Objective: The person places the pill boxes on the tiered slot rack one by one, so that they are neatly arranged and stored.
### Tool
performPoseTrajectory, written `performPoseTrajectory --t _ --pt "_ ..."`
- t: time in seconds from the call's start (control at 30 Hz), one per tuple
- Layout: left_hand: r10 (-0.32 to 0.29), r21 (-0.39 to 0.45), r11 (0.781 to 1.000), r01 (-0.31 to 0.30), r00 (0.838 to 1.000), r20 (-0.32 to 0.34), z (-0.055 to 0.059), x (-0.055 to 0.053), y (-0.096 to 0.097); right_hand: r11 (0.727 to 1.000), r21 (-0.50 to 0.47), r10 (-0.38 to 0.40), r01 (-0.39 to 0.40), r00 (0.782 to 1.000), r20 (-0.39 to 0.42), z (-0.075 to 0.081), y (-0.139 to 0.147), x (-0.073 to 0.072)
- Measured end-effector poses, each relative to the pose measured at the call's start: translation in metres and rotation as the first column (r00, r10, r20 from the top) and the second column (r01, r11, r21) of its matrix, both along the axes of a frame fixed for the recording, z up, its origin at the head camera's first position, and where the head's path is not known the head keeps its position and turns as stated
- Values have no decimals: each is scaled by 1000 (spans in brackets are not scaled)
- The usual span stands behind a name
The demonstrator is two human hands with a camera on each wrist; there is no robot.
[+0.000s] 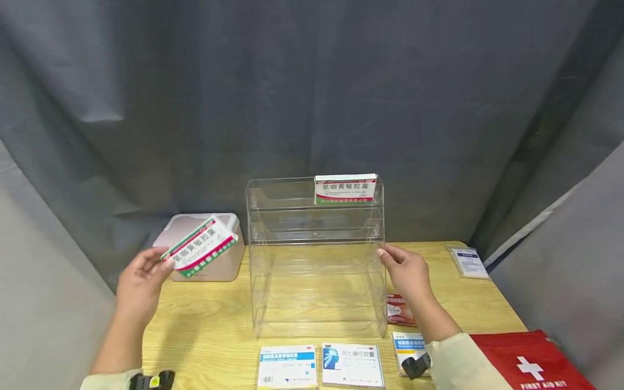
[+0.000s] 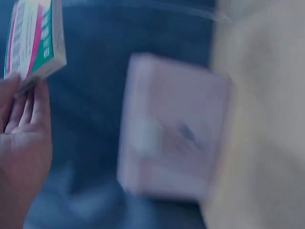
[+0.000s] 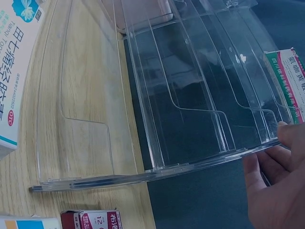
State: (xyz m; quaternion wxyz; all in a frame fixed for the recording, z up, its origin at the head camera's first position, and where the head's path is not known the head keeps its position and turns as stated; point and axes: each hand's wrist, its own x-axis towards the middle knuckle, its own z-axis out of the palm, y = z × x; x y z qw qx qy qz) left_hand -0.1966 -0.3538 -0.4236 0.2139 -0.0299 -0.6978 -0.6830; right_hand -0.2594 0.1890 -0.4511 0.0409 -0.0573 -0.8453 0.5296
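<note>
My left hand [image 1: 141,281] pinches a white, green and pink medicine box [image 1: 202,246] by one end, tilted in the air in front of a pale pink lidded box. In the left wrist view the same medicine box [image 2: 35,40] stands up from the fingertips. With thumb and fingers my right hand [image 1: 407,271] grips the right side edge of a clear tiered display rack [image 1: 314,276]; the right wrist view shows this hand [image 3: 276,176] at that edge. A matching medicine box [image 1: 345,189] sits in the top tier, at its right end.
The pink box [image 1: 229,260] stands left of the rack. Two medicine boxes, one blue-white [image 1: 287,366] and one with a head picture [image 1: 352,364], lie before it. To the right are a red box [image 1: 401,310], another blue-white box [image 1: 407,346], a small packet [image 1: 469,262] and a red first aid pouch [image 1: 531,360].
</note>
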Motion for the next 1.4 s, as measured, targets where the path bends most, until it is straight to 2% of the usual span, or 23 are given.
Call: performPoseTrajectory --t 0.03,0.1,0.17,0.27,0.4,0.5,0.6,0.7,0.83,1.0,1.13,1.4 --pt "11 32 999 -10 1000 -26 14 -11 12 1000 -3 -3 3 1000 1 1 1 0" --pt "40 43 998 -38 997 -67 41 -32 34 1000 -8 -3 3 1000 1 2 3 0" --pt "76 -32 996 -79 993 -92 66 -50 54 1000 -16 -4 4 1000 1 3 5 0" --pt "117 -198 970 -141 985 -127 96 -72 77 1000 -20 -5 5 1000 6 2 4 0" --pt "115 -350 921 -171 978 -173 128 -93 97 1000 -14 0 0 1000 5 2 2 1" --pt "75 -440 884 -156 978 -196 142 -107 110 1000 -11 1 -1 1000 1 1 1 1" --pt "32 -513 848 -130 980 -196 147 -121 120 1000 -17 -5 5 1000 11 1 2 1" --pt "4 -534 839 -107 981 -191 146 -128 129 1000 -20 -6 7 1000 15 1 2 1" --pt "-22 -526 846 -85 981 -193 137 -133 139 1000 -22 -5 5 1000 14 1 2 1" --pt "-37 -537 840 -81 978 -204 129 -137 150 1000 -21 -5 5 1000 8 1 2 0" --pt "-42 -549 832 -78 978 -203 128 -140 157 1000 -17 -3 3 1000 -2 0 2 0" --pt "-39 -533 844 -55 986 -164 123 -144 161 1000 -10 -4 4 1000 -2 -2 3 1"
